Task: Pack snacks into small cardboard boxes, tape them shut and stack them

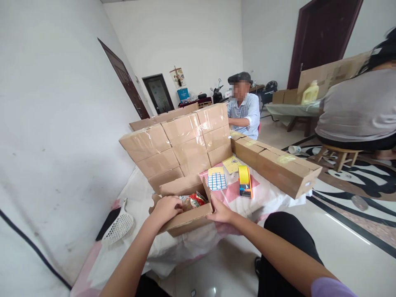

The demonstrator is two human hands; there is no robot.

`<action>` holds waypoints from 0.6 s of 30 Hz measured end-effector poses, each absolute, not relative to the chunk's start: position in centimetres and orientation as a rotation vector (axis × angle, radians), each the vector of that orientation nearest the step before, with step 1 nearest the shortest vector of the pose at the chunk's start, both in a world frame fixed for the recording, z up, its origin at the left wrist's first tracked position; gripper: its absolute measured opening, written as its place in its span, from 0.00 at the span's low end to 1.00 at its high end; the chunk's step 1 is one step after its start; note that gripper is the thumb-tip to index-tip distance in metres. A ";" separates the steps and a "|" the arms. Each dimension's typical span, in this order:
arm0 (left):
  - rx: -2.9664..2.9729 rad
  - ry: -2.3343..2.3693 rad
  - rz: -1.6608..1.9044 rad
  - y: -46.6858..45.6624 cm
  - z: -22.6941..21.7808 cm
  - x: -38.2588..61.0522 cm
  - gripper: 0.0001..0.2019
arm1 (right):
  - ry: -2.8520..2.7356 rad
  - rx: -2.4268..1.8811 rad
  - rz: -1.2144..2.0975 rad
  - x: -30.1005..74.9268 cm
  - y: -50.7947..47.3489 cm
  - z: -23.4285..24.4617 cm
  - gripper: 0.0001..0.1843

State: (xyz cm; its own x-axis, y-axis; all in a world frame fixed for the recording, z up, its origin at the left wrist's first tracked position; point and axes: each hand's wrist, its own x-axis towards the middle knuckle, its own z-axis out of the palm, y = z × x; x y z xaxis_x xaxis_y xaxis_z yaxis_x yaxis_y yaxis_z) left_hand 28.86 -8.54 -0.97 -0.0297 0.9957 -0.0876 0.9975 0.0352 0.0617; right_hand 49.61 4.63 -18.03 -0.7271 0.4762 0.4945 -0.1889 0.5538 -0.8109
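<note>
left hand (167,208) curls over the near-left rim of the small open box (188,221); right hand (221,212) lies flat, fingers spread, against its right wall. beyond the right hand, bare cloth (262,194) runs to the tape dispenser (245,181).

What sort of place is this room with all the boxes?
Probably a room in a home used for packing orders: sealed cartons stacked on the cloth-covered table, a tape dispenser and label sheet beside the open carton, plus a patterned rug.
</note>
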 end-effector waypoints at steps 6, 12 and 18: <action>2.177 2.191 0.112 -5.6 -1.1 30.7 0.11 | -2.077 -0.184 0.979 49.6 4.9 -16.8 0.61; 2.205 1.886 0.214 -3.8 -2.2 33.7 0.10 | -2.115 -0.069 0.841 49.8 5.5 -14.9 0.52; 2.013 2.340 0.889 -11.3 -1.3 27.5 0.15 | -2.234 -0.020 0.696 50.0 6.1 -13.2 0.39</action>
